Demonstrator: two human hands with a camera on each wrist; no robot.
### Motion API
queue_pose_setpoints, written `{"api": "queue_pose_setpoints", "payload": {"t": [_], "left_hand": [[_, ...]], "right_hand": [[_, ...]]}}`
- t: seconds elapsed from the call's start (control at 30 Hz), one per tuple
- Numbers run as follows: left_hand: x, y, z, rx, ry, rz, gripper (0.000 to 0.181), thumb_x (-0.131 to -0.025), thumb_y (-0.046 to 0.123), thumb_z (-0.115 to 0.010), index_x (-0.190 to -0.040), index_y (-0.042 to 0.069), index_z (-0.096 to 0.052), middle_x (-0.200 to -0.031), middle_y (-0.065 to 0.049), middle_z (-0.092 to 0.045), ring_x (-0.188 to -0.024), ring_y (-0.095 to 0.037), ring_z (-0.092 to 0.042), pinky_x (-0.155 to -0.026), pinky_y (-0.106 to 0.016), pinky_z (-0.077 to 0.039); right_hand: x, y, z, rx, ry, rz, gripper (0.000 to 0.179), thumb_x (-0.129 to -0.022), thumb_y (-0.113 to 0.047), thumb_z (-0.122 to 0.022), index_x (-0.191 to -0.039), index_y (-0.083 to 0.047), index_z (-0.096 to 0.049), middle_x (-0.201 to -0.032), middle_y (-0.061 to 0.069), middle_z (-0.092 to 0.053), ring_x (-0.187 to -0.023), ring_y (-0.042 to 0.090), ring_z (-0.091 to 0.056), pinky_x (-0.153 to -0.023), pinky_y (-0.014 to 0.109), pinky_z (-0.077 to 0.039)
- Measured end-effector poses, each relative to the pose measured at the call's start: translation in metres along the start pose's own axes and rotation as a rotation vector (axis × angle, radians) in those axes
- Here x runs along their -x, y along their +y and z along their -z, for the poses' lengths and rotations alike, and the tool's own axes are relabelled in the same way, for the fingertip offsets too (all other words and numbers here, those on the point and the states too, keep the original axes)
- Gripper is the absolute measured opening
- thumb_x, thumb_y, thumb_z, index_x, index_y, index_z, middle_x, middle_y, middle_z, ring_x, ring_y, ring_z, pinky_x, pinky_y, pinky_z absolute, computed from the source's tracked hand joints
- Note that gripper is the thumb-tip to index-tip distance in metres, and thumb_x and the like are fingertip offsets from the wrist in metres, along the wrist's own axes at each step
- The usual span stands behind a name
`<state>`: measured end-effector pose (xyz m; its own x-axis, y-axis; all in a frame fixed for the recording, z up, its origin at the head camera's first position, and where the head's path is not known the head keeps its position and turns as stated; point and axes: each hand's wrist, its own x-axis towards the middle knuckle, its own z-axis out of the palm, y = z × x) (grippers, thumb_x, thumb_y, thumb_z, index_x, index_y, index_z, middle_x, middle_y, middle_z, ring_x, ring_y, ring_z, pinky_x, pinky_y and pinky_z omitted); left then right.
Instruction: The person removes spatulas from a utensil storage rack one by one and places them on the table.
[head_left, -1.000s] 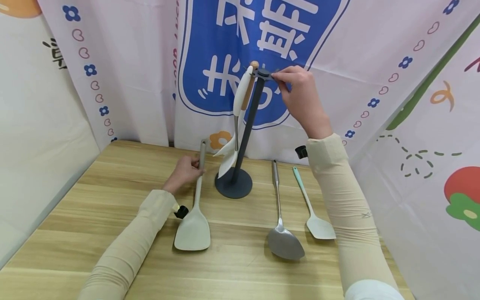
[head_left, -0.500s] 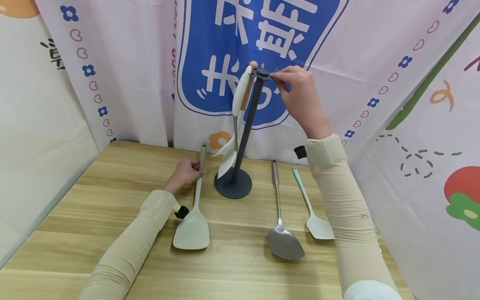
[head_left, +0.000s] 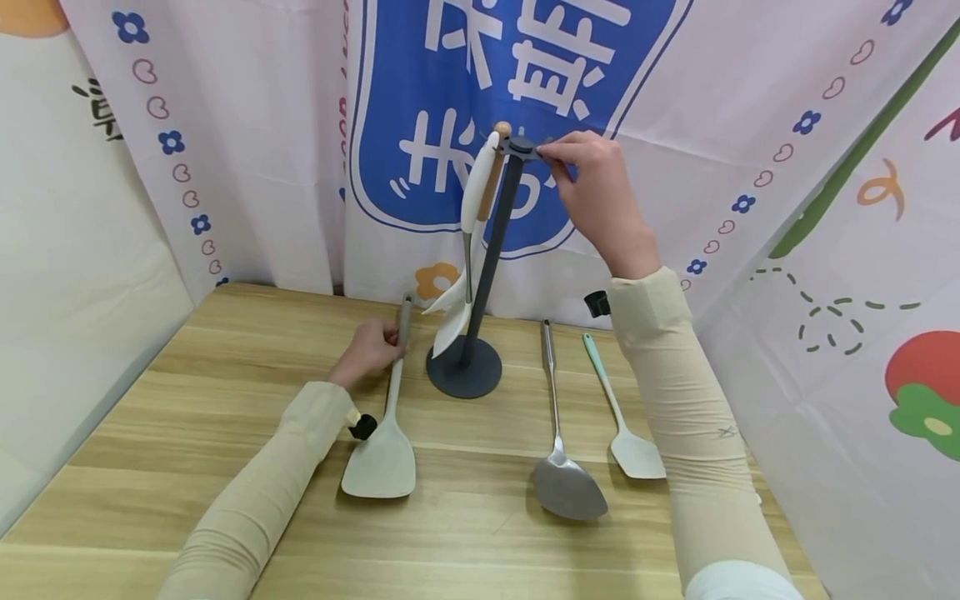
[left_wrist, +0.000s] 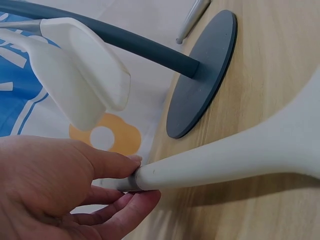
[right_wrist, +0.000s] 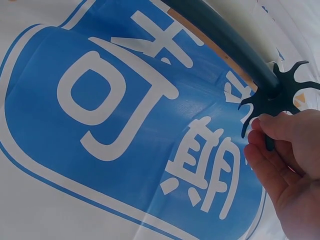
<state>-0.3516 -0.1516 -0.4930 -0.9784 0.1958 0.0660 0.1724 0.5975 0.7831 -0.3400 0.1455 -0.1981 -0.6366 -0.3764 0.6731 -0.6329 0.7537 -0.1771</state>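
My left hand (head_left: 369,352) pinches the grey-ended handle of a pale turner (head_left: 381,462), thumb on one side and fingers on the other. The turner's blade points toward me on the table, left of a dark utensil stand (head_left: 491,250). At the stand's top, my right hand (head_left: 603,192) pinches one arm of the hook ring (right_wrist: 280,92) between thumb and fingertips. From the ring's left side hang a white-handled utensil (head_left: 477,187) and a wooden-handled one (head_left: 491,185), both with white heads. In the left wrist view, these heads (left_wrist: 90,65) hang near the round base (left_wrist: 205,75).
On the wooden table (head_left: 465,542), a metal wok turner (head_left: 567,487) lies right of the stand. Beyond it lies a small spatula (head_left: 633,454) with a mint handle, its blade partly behind my right sleeve. A printed curtain (head_left: 285,167) closes off the back.
The handle end of the pale turner has sunk slightly, with my left hand still on it. My right hand keeps its hold on the hook ring. The head view has shifted a little.
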Motion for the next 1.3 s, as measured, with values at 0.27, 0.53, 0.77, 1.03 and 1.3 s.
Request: {"api": "queue_pose_setpoints", "payload": {"t": [0.27,0.53,0.77,1.03,1.3], "left_hand": [[-0.0007,-0.0013,-0.0025,0.002,-0.012,0.041,0.011,-0.09,0.001,-0.069,-0.096,-0.008,-0.072,-0.08,-0.012,-0.064,-0.072,-0.019,-0.055,-0.061,-0.024,-0.046],[-0.0011,-0.0014,-0.0035,-0.017,-0.008,0.04,0.022,-0.088,0.002,-0.071,-0.106,-0.011,-0.072,-0.084,-0.014,-0.068,-0.077,-0.021,-0.06,-0.065,-0.023,-0.047],[-0.0027,-0.0023,-0.0047,-0.018,-0.018,0.06,0.025,-0.089,0.003,-0.072,-0.109,-0.012,-0.071,-0.089,-0.017,-0.07,-0.08,-0.022,-0.062,-0.067,-0.024,-0.05],[-0.004,-0.004,-0.0076,-0.025,-0.026,0.067,0.026,-0.089,0.006,-0.073,-0.11,-0.011,-0.072,-0.093,-0.018,-0.072,-0.082,-0.023,-0.063,-0.07,-0.026,-0.052],[-0.0071,-0.0055,-0.0087,-0.033,-0.033,0.052,0.038,-0.089,0.006,-0.074,-0.119,-0.015,-0.066,-0.105,-0.025,-0.071,-0.097,-0.031,-0.066,-0.085,-0.039,-0.056]], "right_hand": [[0.0002,0.0015,-0.0013,0.006,0.006,0.003,0.023,-0.1,-0.005,-0.062,-0.118,0.003,-0.074,-0.114,0.017,-0.073,-0.107,0.029,-0.065,-0.092,0.036,-0.055],[-0.0008,0.0009,-0.0021,-0.004,0.021,0.013,0.022,-0.099,-0.004,-0.063,-0.117,0.003,-0.074,-0.112,0.017,-0.074,-0.106,0.029,-0.065,-0.094,0.037,-0.054],[-0.0012,0.0013,-0.003,-0.008,0.015,0.006,0.023,-0.099,-0.005,-0.063,-0.118,0.002,-0.074,-0.113,0.017,-0.074,-0.106,0.028,-0.065,-0.094,0.036,-0.055],[-0.001,0.0027,-0.0036,-0.02,0.024,0.007,0.022,-0.098,-0.002,-0.064,-0.117,0.003,-0.074,-0.112,0.017,-0.074,-0.106,0.029,-0.065,-0.094,0.038,-0.055],[-0.0008,0.004,-0.003,-0.013,0.023,-0.001,0.022,-0.099,-0.004,-0.063,-0.117,0.003,-0.074,-0.112,0.017,-0.074,-0.106,0.028,-0.064,-0.094,0.036,-0.054]]}}
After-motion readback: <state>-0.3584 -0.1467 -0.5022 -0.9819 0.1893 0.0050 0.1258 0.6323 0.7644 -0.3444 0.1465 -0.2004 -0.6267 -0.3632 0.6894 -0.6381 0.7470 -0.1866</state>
